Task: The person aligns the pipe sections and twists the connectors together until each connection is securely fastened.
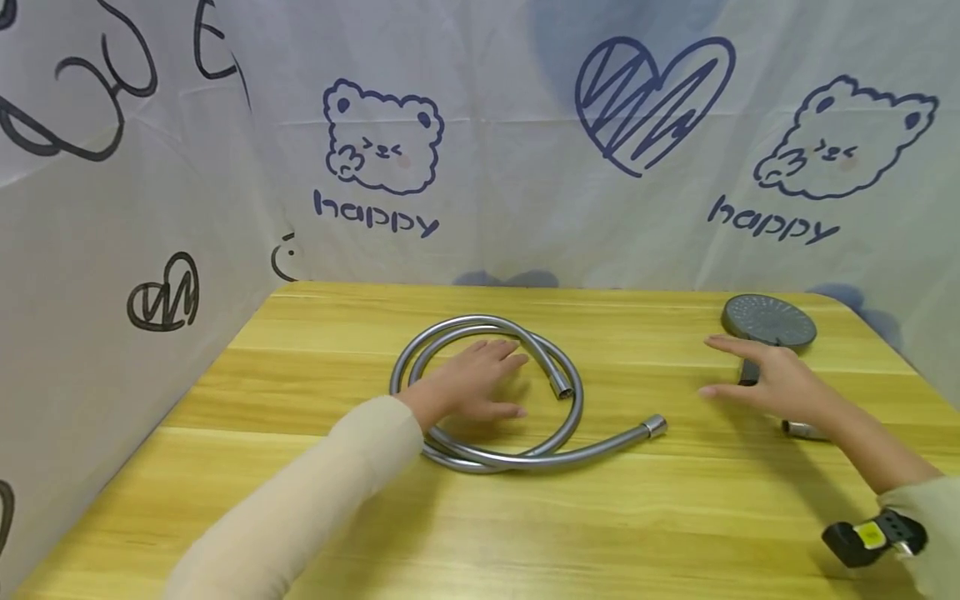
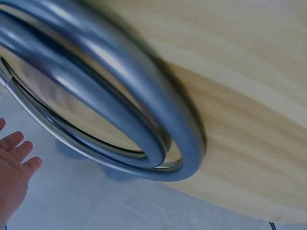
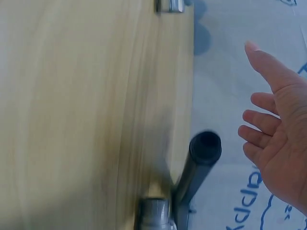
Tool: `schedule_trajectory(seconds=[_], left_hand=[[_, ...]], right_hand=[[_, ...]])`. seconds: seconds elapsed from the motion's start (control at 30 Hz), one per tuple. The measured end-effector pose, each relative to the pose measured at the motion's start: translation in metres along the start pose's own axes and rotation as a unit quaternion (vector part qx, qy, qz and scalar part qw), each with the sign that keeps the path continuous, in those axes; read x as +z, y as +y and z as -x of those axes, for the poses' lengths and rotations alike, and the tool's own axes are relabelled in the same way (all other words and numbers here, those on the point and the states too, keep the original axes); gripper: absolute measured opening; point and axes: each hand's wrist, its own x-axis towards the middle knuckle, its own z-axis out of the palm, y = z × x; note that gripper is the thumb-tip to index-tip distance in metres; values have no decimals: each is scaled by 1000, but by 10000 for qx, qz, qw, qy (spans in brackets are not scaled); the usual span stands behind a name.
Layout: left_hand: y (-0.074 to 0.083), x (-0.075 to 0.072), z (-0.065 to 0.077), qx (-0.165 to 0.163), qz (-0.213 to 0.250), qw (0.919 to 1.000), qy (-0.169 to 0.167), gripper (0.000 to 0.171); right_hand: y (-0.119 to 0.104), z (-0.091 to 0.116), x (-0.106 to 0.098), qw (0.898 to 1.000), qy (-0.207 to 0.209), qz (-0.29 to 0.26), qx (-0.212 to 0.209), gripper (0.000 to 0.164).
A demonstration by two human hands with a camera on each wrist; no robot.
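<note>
A silver shower hose (image 1: 517,460) lies coiled on the wooden table, its two metal end fittings pointing right. Over the coil hovers my left hand (image 1: 480,379), fingers spread and holding nothing; in the left wrist view that hand (image 2: 14,175) appears apart from the hose (image 2: 115,62). My right hand (image 1: 787,383), thumb and fingers apart, is above the grey shower head (image 1: 769,320) at the far right and hides part of its handle. In the right wrist view the handle's dark open end (image 3: 205,146) shows below that empty right hand (image 3: 283,124).
A short metal fitting (image 1: 804,430) lies on the table (image 1: 600,525) under my right forearm, partly hidden by it. White cloth (image 1: 517,208) with drawn bears and hearts hangs behind the table's back edge and along the left. A black device (image 1: 873,537) is strapped at my right wrist.
</note>
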Motion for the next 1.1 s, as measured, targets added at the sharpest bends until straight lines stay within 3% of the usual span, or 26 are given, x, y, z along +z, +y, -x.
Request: schedule_trajectory(seconds=[0.17, 0.4, 0.73, 1.1], left_hand=[[-1, -3, -9, 93, -89, 9998, 159, 75], [-7, -8, -18, 68, -43, 9991, 427, 72], [-5, -11, -31, -151, -9, 9998, 106, 73], [5, -18, -49, -176, -63, 9998, 64, 74]], right_hand=[[12, 3, -6, 9996, -174, 123, 177, 72], [26, 7, -9, 9971, -505, -154, 557, 71], [45, 10, -10, 9953, -646, -82, 721, 59], [56, 10, -5, 9966, -509, 18, 646, 39]])
